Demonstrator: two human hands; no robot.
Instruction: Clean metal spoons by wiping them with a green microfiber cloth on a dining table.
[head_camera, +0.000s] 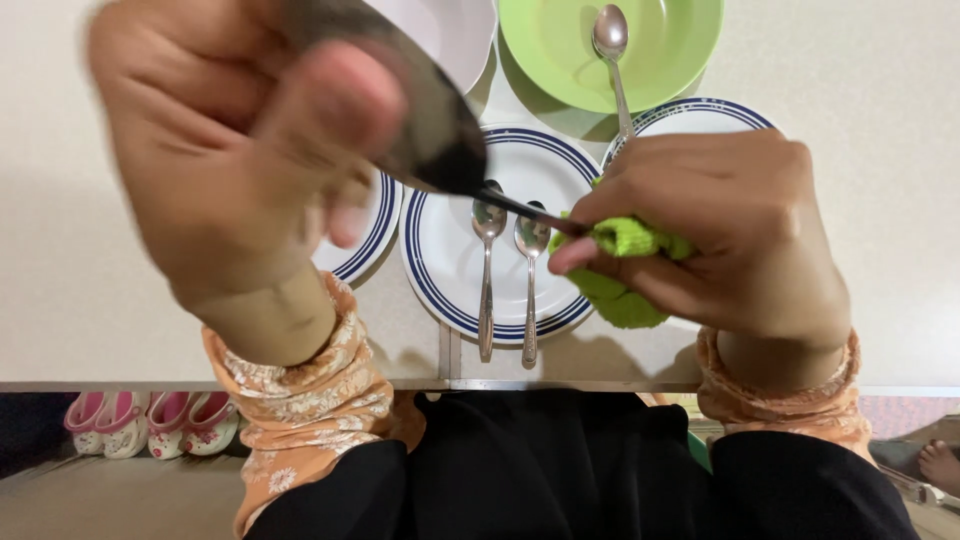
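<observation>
Spoon (420, 110) sits up close to the camera, blurred, bowl end in our left hand (230, 170), handle running down right into the cloth (620, 270). Left fingers (330, 100) closed round the bowl, thumb on top. Right hand (730, 230) grips the green cloth, fingers pinched tight on it and on the handle tip. We hold both above the counter (880, 200). Below, a blue-rimmed plate (450, 280) carries two more spoons (487, 270) side by side. Another blue-rimmed plate (370, 240) peeks out under the left hand, a third (700, 115) behind the right hand. Green plate (680, 50) at top holds one spoon (612, 50). White bowl (450, 35) just left of it. Small pink shoes (150, 420) on the floor lower left
</observation>
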